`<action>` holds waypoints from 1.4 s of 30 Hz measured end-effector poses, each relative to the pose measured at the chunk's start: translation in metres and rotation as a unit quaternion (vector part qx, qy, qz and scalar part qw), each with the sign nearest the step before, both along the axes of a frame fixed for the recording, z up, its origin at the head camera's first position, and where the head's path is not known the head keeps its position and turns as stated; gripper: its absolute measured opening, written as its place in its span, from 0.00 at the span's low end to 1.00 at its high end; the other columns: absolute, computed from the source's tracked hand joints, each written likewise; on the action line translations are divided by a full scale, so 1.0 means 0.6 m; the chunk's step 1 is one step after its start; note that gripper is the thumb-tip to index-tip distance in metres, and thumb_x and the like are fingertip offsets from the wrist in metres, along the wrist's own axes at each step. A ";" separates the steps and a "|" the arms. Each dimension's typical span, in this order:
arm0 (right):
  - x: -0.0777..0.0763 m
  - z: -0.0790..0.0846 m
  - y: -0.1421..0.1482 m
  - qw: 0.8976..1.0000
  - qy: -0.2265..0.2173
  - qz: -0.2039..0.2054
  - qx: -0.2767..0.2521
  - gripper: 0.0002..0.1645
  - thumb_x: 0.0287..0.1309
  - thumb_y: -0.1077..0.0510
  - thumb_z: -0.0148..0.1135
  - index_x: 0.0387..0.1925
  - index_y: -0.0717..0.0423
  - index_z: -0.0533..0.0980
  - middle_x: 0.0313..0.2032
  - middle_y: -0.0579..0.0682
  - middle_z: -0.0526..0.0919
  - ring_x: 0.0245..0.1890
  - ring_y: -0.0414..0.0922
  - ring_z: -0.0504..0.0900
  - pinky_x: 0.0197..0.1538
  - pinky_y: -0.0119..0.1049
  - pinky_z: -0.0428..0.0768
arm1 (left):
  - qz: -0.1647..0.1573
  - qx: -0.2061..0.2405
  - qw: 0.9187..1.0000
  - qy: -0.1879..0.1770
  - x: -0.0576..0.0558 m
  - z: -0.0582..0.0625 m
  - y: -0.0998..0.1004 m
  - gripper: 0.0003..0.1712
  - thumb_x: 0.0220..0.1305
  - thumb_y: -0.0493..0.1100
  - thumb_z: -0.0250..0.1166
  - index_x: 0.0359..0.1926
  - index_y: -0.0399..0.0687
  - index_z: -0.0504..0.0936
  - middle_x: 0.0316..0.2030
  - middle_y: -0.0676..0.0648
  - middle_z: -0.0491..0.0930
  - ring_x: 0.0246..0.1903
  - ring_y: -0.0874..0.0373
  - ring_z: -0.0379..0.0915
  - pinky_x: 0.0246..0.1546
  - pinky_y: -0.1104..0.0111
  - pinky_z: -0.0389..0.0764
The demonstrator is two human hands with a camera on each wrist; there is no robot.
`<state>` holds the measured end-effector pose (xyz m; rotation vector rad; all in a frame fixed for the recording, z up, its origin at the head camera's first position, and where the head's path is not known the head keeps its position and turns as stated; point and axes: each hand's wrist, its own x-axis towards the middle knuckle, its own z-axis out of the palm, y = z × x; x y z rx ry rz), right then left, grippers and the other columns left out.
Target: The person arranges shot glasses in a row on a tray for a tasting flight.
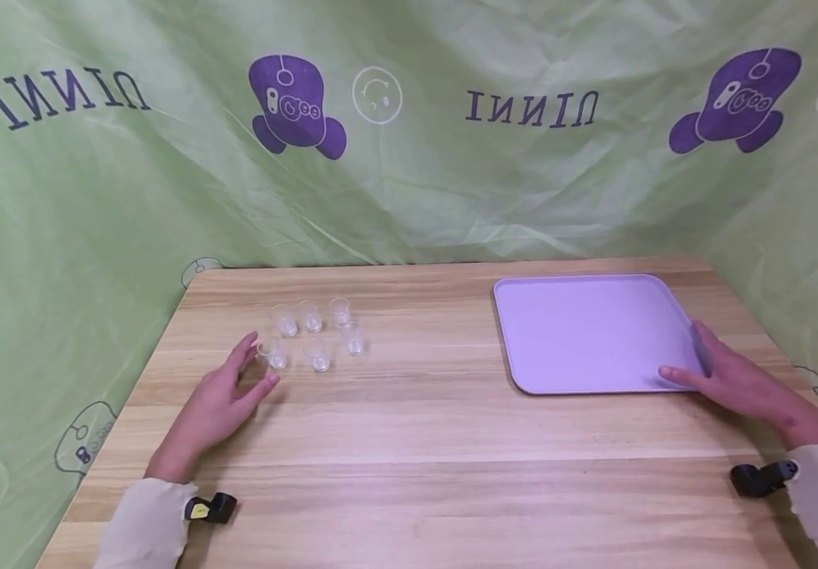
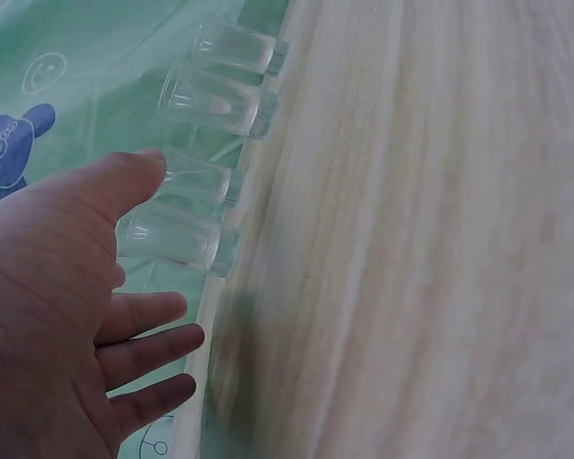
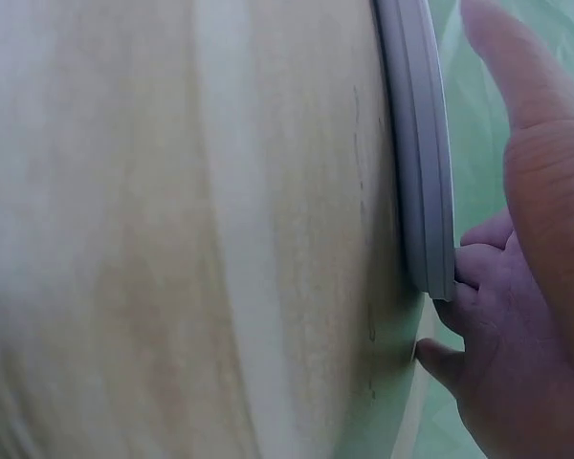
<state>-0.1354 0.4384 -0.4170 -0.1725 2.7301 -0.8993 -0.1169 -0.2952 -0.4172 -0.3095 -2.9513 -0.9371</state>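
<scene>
Several small clear shot glasses stand in two short rows at the left of the wooden table. My left hand [image 1: 220, 399] is beside the nearest glass [image 1: 277, 354], its thumb and fingers spread on either side with nothing held. In the left wrist view, the thumb overlaps a glass [image 2: 177, 237], and the other fingers extend below it. At the right lies a flat light purple tray [image 1: 593, 332]. My right hand [image 1: 732, 375] is at its right edge, thumb over the near corner. In the right wrist view, the fingers [image 3: 480, 263] are right at the tray's rim, with the thumb raised above.
The wooden table [image 1: 409, 458] reaches back to a green cloth [image 1: 423, 197] with purple prints, which hangs behind and at both sides. A small black device [image 1: 212, 508] is on the left wrist, another black device [image 1: 760, 479] on the right.
</scene>
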 end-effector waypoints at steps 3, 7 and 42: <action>0.004 -0.002 0.001 1.000 0.016 0.016 -0.020 0.71 0.67 0.47 0.68 0.77 0.61 0.20 0.73 0.76 0.22 0.73 0.75 0.26 0.73 0.64 0.27 | 0.002 -0.004 1.000 -0.004 0.001 0.000 0.002 0.47 0.75 0.58 0.62 0.80 0.39 0.52 0.66 0.28 0.70 0.67 0.28 0.62 0.66 0.35 0.62; 0.008 -0.003 0.005 0.999 0.028 0.031 -0.035 0.78 0.58 0.53 0.76 0.77 0.61 0.20 0.73 0.79 0.24 0.72 0.77 0.28 0.72 0.62 0.26 | 0.005 -0.003 1.000 0.006 0.000 -0.001 0.004 0.44 0.75 0.57 0.63 0.78 0.38 0.57 0.63 0.29 0.75 0.65 0.29 0.66 0.65 0.36 0.64; 0.007 -0.013 -0.011 0.998 0.041 0.022 0.043 0.74 0.60 0.44 0.74 0.78 0.68 0.29 0.68 0.90 0.32 0.65 0.89 0.38 0.62 0.82 0.43 | 0.005 0.014 0.997 0.070 -0.020 -0.004 0.014 0.33 0.74 0.45 0.65 0.73 0.39 0.66 0.46 0.35 0.85 0.49 0.37 0.81 0.54 0.39 0.76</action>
